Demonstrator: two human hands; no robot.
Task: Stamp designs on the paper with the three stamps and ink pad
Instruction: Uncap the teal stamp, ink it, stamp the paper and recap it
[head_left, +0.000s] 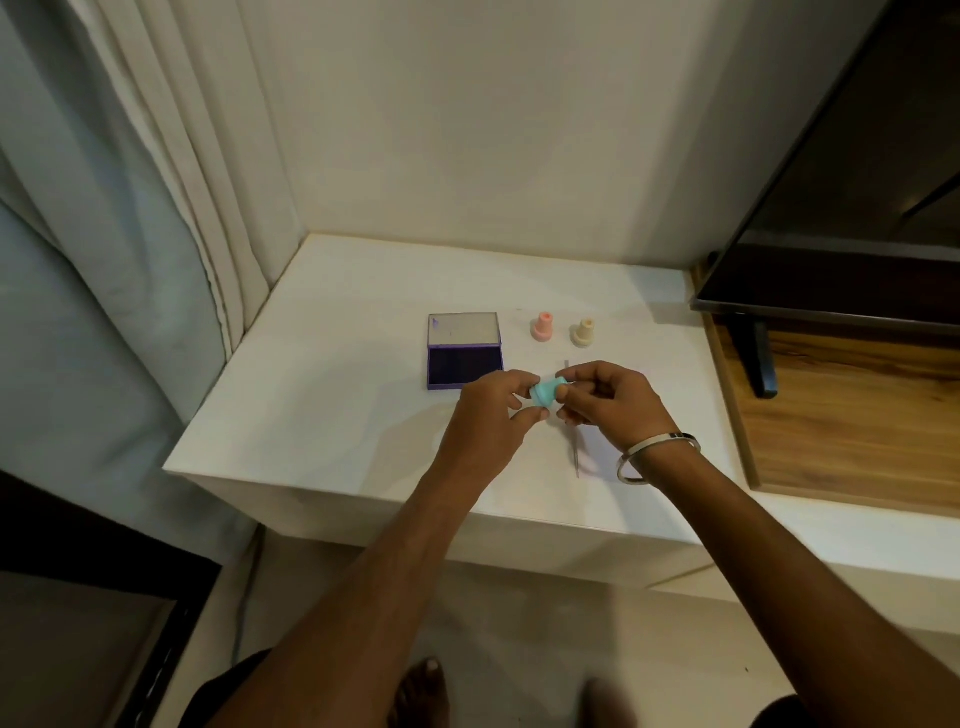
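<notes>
A teal stamp (546, 393) lies on its side in the air between both hands. My left hand (493, 415) pinches its wide base and my right hand (608, 400) grips its narrow handle end. Behind them an open purple ink pad (464, 353) lies on the white table (332, 395), lid folded back. A pink stamp (543, 326) and a beige stamp (583, 332) stand upright to the ink pad's right. White paper (587, 462) lies under my right hand, mostly hidden and hard to tell from the tabletop.
A dark TV screen (841, 208) on a black foot (759, 358) stands on a wooden surface (852, 426) at the right. Curtains (156, 208) hang at the left. A wall closes the table's back. My feet show on the floor below.
</notes>
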